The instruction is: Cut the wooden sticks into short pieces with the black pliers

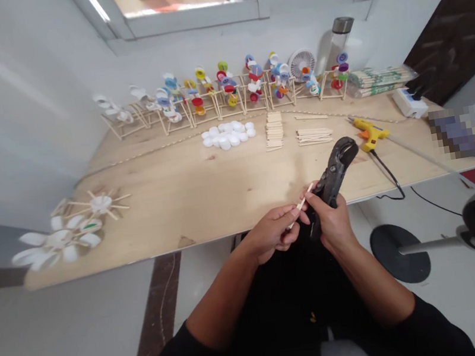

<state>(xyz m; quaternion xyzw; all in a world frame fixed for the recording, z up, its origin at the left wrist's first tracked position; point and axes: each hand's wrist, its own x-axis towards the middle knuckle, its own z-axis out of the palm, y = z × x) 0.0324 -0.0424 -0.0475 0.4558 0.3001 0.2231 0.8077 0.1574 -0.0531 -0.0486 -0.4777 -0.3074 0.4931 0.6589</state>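
My left hand (277, 232) is closed around thin pale wooden sticks (305, 197) near the table's front edge. The sticks point up and to the right, and their upper end is by my right thumb. In my right hand (333, 220) is a black hand cutter (333, 178), its curved jaw facing up and away from me. My right fingers are wrapped round its handles, and part of them is hidden. Beyond my hands lie a stack of short cut sticks (274, 130) and a pile of longer ones (314, 135).
White bottle caps (228, 135) are bunched mid-table. Stick frames with coloured caps (230, 92) line the back. A yellow glue gun (369, 132), power strip (409, 102) and bagged sticks (382, 80) are at the right; white cap wheels (55, 240) at the left.
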